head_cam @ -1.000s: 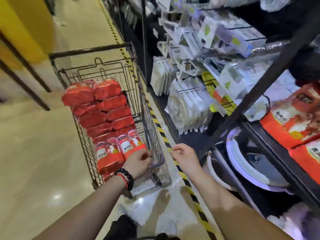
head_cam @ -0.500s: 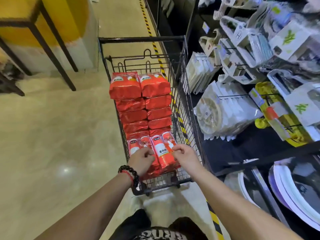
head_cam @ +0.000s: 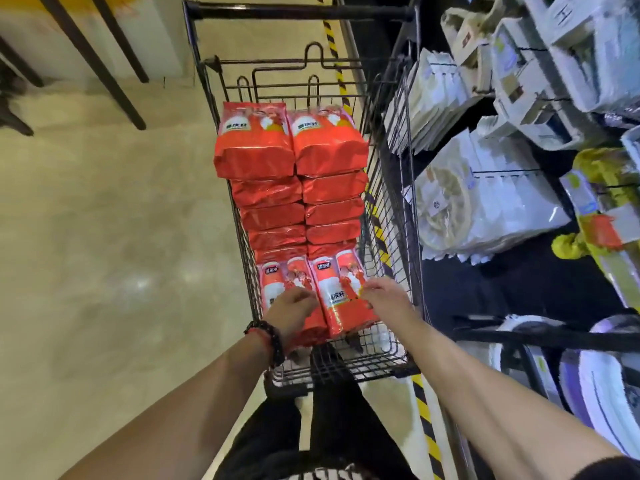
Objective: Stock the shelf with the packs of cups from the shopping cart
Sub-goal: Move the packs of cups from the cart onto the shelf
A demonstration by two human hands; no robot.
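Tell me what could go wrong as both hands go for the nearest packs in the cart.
1. The left hand and right hand sit on two different upright packs; lifting both at once risks a weak hold and a drop.
2. The stacked red packs behind them rise above the shopping cart's wire side and might slide forward once the front ones leave.
3. The shelf on the right is crowded with hanging bags that a swung pack could snag.

Retail shop aisle: black wire shopping cart [head_cam: 391,209] stacked with red foil packs of cups [head_cam: 294,188], dark shelving on the right [head_cam: 485,292] hung with bagged white disposable tableware [head_cam: 485,202] (polished beige floor [head_cam: 104,254]).
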